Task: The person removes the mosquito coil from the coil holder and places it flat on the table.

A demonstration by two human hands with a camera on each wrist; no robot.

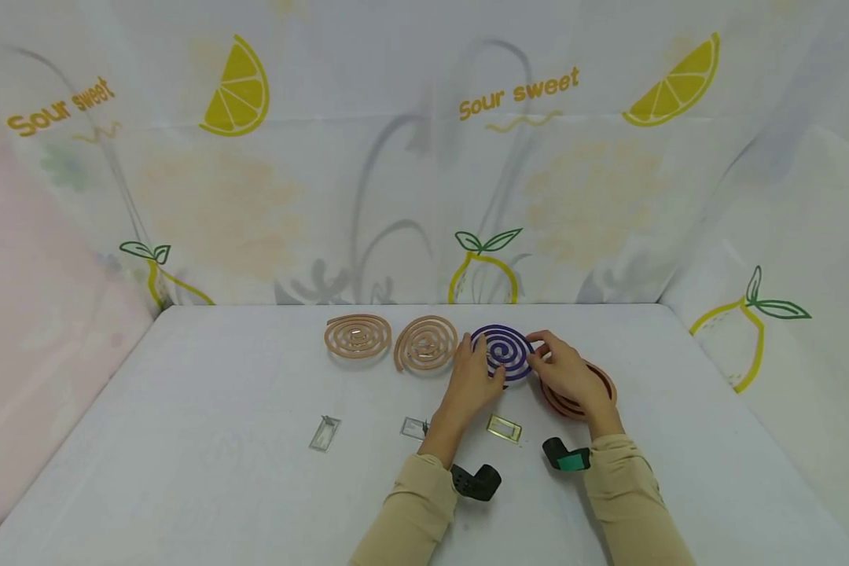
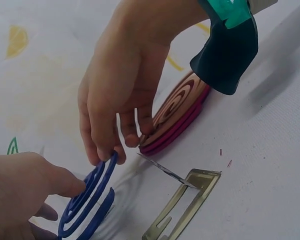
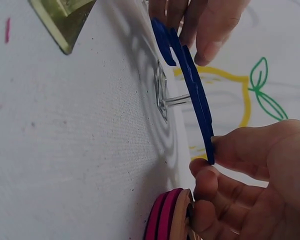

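Note:
A dark blue mosquito coil (image 1: pixel 515 369) lies nearly flat between both hands, just above the table. My left hand (image 1: pixel 469 375) holds its left edge, thumb on top and fingers lower. On the opposite side my right hand (image 1: pixel 571 376) pinches the rim between thumb and forefinger. Under the coil, a small metal coil stand (image 3: pixel 161 92) sends a thin prong up to the coil's underside. A stack of coils (image 1: pixel 606 379), brown on top with magenta ones below (image 3: pixel 161 220), lies beneath and beside my right hand.
Left of the blue coil, two brown coils (image 1: pixel 358 353) (image 1: pixel 424 365) sit at the back of the table. Nearer the front lie two silver stands (image 1: pixel 318 442) (image 1: pixel 412 431) and a gold-coloured stand (image 1: pixel 494 430). A printed cloth (image 1: pixel 396 173) hangs behind the table.

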